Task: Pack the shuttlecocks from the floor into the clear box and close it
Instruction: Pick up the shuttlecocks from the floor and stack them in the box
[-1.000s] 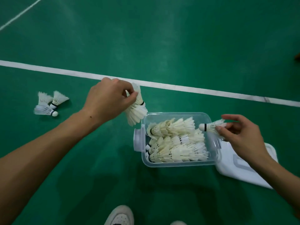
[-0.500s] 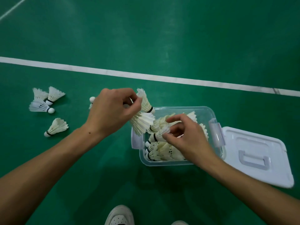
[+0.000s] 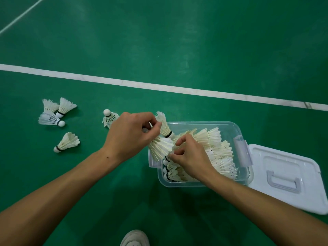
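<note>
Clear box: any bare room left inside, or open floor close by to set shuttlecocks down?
Inside the clear box, only the far corners look bare; shuttlecocks and the right hand crowd the rest. Free floor: between the white line and the box's far rim, and in front of the box toward the shoe. Left is cluttered with loose shuttlecocks; right is taken by the lid.

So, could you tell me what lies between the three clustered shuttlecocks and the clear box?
In the head view, one upright shuttlecock, then the left hand.

White shuttlecocks (image 3: 66, 142) with black bands, green floor (image 3: 159, 41) with white line (image 3: 142, 85), white lid (image 3: 284, 174)
</note>
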